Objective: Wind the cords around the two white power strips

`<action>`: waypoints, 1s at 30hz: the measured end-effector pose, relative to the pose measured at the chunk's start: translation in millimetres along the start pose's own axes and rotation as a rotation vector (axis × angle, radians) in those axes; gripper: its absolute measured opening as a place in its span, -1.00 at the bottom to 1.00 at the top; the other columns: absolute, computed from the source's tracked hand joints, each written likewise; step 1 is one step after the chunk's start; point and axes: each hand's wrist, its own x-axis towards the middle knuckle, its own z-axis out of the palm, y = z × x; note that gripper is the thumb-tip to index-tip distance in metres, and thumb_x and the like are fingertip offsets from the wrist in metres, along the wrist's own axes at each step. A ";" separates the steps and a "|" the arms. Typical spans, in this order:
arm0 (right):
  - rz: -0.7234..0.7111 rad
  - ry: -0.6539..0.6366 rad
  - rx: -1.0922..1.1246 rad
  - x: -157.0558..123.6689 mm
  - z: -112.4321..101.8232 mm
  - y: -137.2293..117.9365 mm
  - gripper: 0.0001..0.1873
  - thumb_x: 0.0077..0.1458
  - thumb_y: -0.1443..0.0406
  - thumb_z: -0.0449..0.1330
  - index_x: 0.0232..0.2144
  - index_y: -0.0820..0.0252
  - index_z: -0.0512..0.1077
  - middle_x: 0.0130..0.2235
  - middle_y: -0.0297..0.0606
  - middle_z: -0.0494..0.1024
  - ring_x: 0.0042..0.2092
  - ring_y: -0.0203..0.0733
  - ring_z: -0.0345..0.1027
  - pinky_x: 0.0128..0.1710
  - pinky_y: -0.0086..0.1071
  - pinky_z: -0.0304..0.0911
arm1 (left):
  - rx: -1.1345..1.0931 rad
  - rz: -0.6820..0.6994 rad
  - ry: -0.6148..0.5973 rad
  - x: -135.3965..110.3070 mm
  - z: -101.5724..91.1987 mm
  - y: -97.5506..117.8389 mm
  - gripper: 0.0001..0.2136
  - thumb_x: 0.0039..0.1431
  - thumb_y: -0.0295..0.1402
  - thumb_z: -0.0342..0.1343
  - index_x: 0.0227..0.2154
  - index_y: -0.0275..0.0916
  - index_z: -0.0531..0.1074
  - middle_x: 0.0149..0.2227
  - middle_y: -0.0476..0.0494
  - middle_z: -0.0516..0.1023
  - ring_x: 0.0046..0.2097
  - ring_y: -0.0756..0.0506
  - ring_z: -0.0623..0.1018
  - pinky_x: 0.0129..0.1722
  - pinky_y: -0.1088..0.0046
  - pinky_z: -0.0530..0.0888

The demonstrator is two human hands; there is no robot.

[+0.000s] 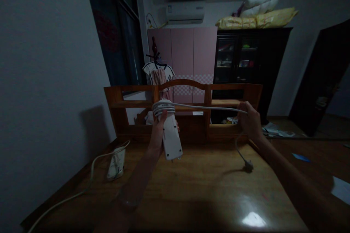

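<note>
Pink wardrobe (182, 51) & dark part-glazed cab. (253, 54) are set along far wall (303, 14), w/ AC (185, 12) mounted above wardrobe. Dark window (120, 54) is seen left, door (322, 76) right; all is dimly lit.

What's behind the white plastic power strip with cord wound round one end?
Behind the strip: a brown wooden desktop shelf and, lower, the glossy brown wooden desk. The bare left hand wraps partly behind it. Covered: most of its fingers, and whatever lies directly behind.
</note>
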 end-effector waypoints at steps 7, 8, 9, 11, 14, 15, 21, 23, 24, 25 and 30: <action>0.019 -0.163 0.135 -83.5 19.5 29.2 -0.74 0.24 0.19 -0.09 -0.30 0.19 0.31 -0.47 -0.29 0.42 -0.47 -0.25 0.28 -0.44 -0.44 0.12 | 0.099 -0.069 0.064 -19.9 -30.6 -39.8 -0.54 0.07 0.00 0.10 -0.11 -0.25 0.32 -0.46 -0.04 0.47 -0.50 -0.04 0.51 -0.50 0.46 0.46; 0.013 -0.286 0.151 -93.3 24.2 38.2 -0.75 0.22 0.20 -0.06 -0.23 0.21 0.33 -0.41 -0.24 0.46 -0.42 -0.22 0.34 -0.42 -0.42 0.16 | 0.194 -0.015 0.119 -22.9 -33.8 -42.4 -0.54 0.06 -0.01 0.12 -0.09 -0.22 0.30 -0.42 -0.04 0.49 -0.49 -0.04 0.52 -0.49 0.46 0.46; 0.002 -0.420 0.166 -102.6 29.3 47.4 -0.74 0.20 0.21 -0.05 -0.20 0.22 0.34 -0.36 -0.19 0.50 -0.38 -0.19 0.37 -0.40 -0.41 0.18 | 0.309 0.055 0.175 -25.9 -36.3 -43.5 -0.54 0.05 -0.03 0.14 -0.07 -0.19 0.29 -0.37 -0.06 0.52 -0.45 -0.06 0.53 -0.45 0.45 0.47; -0.014 -0.670 0.163 -119.2 39.2 63.7 -0.72 0.17 0.21 0.00 -0.17 0.23 0.38 -0.39 -0.19 0.51 -0.41 -0.15 0.38 -0.42 -0.38 0.20 | 0.565 0.206 0.255 -31.9 -38.9 -42.6 -0.56 0.02 -0.07 0.18 -0.09 -0.14 0.29 -0.25 -0.08 0.55 -0.30 -0.10 0.57 -0.33 0.44 0.47; 0.021 -0.909 0.146 -138.3 51.0 71.1 -0.45 0.04 0.19 0.17 0.08 0.28 0.26 -0.33 -0.14 0.53 -0.35 -0.09 0.42 -0.38 -0.32 0.28 | 0.882 0.327 0.208 -40.9 -37.5 -39.5 -0.58 0.02 -0.10 0.20 -0.10 -0.12 0.27 -0.23 -0.09 0.56 -0.20 -0.15 0.57 -0.28 0.46 0.43; 0.023 -0.925 0.140 -142.7 53.4 65.9 -0.26 -0.02 0.20 0.23 0.18 0.28 0.13 -0.19 -0.05 0.52 -0.21 -0.04 0.43 -0.28 -0.26 0.31 | 0.958 0.332 0.163 -43.7 -36.0 -39.5 -0.56 0.03 -0.10 0.19 -0.07 -0.11 0.25 -0.23 -0.09 0.56 -0.21 -0.16 0.58 -0.31 0.47 0.42; -0.158 -0.590 0.143 -153.3 48.4 -40.7 0.23 -0.16 0.03 0.35 0.32 0.12 -0.35 0.31 0.06 -0.08 0.30 0.12 -0.18 0.18 0.02 -0.02 | 1.404 0.346 -0.016 -57.1 -25.4 -57.7 -0.43 0.15 -0.03 0.03 0.14 -0.19 0.09 -0.10 -0.29 0.53 -0.16 -0.26 0.57 -0.27 0.39 0.43; -0.182 -0.482 0.184 -154.6 44.8 -77.9 0.01 0.01 0.01 0.23 0.31 0.15 -0.23 0.26 0.03 0.07 0.28 0.09 -0.08 0.19 0.05 -0.04 | 1.480 0.385 -0.082 -60.8 -23.4 -66.8 -0.42 0.19 -0.03 -0.04 0.17 -0.24 0.05 -0.03 -0.34 0.49 -0.10 -0.27 0.55 -0.20 0.35 0.43; -0.184 -0.469 0.212 -155.4 43.9 -91.1 -0.18 0.09 0.03 0.17 0.26 0.17 -0.07 0.19 0.02 0.22 0.22 0.07 0.06 0.16 0.03 0.01 | 1.504 0.399 -0.109 -62.6 -23.0 -70.9 -0.41 0.21 -0.03 -0.06 0.19 -0.26 0.02 0.00 -0.36 0.47 -0.08 -0.28 0.54 -0.18 0.34 0.43; -0.163 -0.457 0.240 -156.3 43.5 -100.3 -0.43 0.16 0.06 0.10 0.14 0.17 0.15 0.04 -0.03 0.39 0.09 0.01 0.25 0.08 -0.05 0.13 | 1.525 0.404 -0.127 -64.2 -22.9 -74.4 -0.40 0.21 -0.03 -0.07 0.20 -0.27 0.00 0.01 -0.37 0.45 -0.07 -0.29 0.53 -0.18 0.33 0.43; -0.072 -0.487 0.232 -165.8 41.6 -107.7 -0.71 0.29 0.14 -0.05 -0.40 0.15 0.28 -0.53 -0.35 0.41 -0.52 -0.29 0.28 -0.50 -0.45 0.08 | 1.605 0.312 -0.105 -68.4 -26.3 -81.8 -0.36 0.18 0.01 -0.06 0.21 -0.26 0.02 -0.11 -0.36 0.52 -0.18 -0.28 0.56 -0.25 0.33 0.42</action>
